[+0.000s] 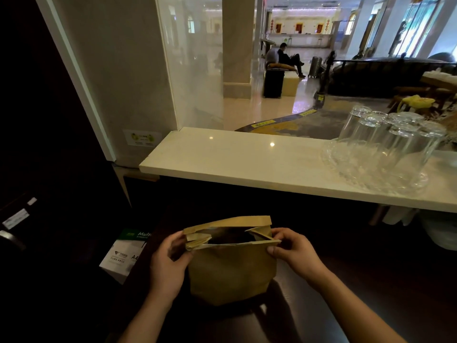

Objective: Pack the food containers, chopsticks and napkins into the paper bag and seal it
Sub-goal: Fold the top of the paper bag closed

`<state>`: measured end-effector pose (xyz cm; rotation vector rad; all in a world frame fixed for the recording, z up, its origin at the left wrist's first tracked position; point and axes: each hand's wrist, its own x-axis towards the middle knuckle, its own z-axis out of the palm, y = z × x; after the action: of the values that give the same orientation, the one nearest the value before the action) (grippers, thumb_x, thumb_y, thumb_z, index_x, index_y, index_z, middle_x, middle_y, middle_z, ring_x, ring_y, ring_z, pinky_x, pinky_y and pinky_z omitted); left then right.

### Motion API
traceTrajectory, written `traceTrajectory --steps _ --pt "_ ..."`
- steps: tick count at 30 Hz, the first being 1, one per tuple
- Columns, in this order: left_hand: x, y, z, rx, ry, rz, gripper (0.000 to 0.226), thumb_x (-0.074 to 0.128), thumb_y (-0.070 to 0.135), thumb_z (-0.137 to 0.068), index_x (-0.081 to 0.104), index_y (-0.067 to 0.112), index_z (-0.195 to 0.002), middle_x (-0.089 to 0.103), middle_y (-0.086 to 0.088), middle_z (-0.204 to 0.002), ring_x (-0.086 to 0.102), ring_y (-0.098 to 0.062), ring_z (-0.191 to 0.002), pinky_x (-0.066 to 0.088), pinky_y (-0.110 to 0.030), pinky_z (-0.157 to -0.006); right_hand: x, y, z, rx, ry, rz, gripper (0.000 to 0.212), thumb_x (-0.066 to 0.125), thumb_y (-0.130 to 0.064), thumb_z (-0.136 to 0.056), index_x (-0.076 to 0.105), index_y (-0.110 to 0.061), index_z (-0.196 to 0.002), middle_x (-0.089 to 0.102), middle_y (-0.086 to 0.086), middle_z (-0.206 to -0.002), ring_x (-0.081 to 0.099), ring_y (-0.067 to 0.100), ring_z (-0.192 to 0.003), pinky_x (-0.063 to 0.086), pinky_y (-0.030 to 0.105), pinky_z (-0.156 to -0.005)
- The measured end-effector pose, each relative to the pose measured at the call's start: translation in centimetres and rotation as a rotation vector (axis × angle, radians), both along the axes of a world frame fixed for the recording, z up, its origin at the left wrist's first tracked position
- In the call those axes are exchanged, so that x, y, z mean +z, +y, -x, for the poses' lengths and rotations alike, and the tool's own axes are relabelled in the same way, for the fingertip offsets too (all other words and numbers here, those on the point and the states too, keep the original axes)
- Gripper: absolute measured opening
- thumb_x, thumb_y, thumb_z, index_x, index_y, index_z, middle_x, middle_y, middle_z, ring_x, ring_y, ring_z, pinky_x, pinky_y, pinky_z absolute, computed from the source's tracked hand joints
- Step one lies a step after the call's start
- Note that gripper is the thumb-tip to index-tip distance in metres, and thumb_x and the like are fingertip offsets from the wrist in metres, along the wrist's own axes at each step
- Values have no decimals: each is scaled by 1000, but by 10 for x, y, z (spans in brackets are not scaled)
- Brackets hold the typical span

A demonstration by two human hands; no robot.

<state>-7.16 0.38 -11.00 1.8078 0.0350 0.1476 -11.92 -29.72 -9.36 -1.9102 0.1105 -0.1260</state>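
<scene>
A brown paper bag (231, 271) stands upright on a dark counter at the bottom centre. Its mouth is partly open, with the side gussets folded inward and the back flap standing up. My left hand (168, 263) pinches the bag's left top corner. My right hand (294, 251) pinches the right top corner of the near rim. The inside of the bag is dark, so its contents are hidden. No food containers, chopsticks or napkins show outside it.
A white stone ledge (247, 164) runs above and behind the bag. On its right stand several upturned glasses (393, 134) and a glass bowl (371, 167). A box of A4 paper (123, 253) sits low at the left. A lobby with seated people lies beyond.
</scene>
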Motion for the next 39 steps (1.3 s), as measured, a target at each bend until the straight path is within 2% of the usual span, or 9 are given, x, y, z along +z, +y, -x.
traceTrajectory --steps 4,12,15,19,24,26,29,33,39 --pt "-4 -5 -5 39 -26 -34 45 75 2 -81 63 37 -107 65 12 -102 59 -5 -98 49 -28 -73 -7 4 -5 -138 -49 -37 21 76 -4 -79 63 -17 -88 69 -2 -92 67 4 -87 56 18 -70" --pt "-10 -5 -12 52 -41 -90 36 73 1 -82 68 29 -104 67 10 -98 61 -7 -95 47 -25 -71 -1 0 -3 74 -79 -144 59 75 -9 -82 55 -30 -134 64 -19 -121 57 -6 -113 52 15 -88" --pt "-11 -4 -13 46 -35 -87 33 72 2 -83 68 26 -105 67 8 -99 61 -9 -95 47 -24 -71 0 3 -3 53 -110 -140 48 70 -21 -87 56 -29 -133 64 -20 -120 60 -3 -112 53 16 -85" --pt "-5 -7 -13 9 -24 -59 34 71 3 -84 66 30 -103 67 10 -100 62 -10 -97 50 -26 -73 -3 9 -12 -57 -106 -98 29 69 -15 -88 67 -29 -114 70 -19 -106 65 -1 -99 55 15 -75" --pt "6 -3 -6 -112 -17 -25 59 78 3 -77 60 50 -107 64 17 -108 56 9 -100 46 -23 -73 -8 14 -26 -163 -66 -152 13 71 -9 -86 70 -21 -91 73 -4 -83 69 3 -80 56 17 -63" --pt "9 0 -4 -180 11 62 55 80 17 -77 59 49 -116 61 16 -114 54 10 -104 47 -26 -74 -9 14 -30 -181 -55 -167 12 72 -9 -85 70 -19 -90 73 -2 -82 70 4 -78 57 19 -62" --pt "15 -4 -6 -138 0 100 40 80 35 -78 63 45 -112 63 14 -114 57 5 -103 52 -24 -74 -11 14 -33 -182 -48 -149 13 73 -11 -84 70 -22 -90 73 -2 -83 70 6 -79 58 22 -63" --pt "17 -11 -10 -44 -70 -9 38 78 17 -81 61 43 -104 64 15 -103 57 15 -94 49 -10 -64 -12 13 -33 -154 -49 -142 14 72 -14 -85 69 -26 -92 74 -7 -88 70 7 -83 59 23 -65" --pt "9 -8 -14 -12 -79 -44 41 81 14 -78 63 38 -105 65 16 -101 58 3 -99 49 -22 -76 -1 8 -19 25 -104 -228 40 74 -21 -84 63 -33 -121 70 -18 -110 66 0 -100 55 14 -75"
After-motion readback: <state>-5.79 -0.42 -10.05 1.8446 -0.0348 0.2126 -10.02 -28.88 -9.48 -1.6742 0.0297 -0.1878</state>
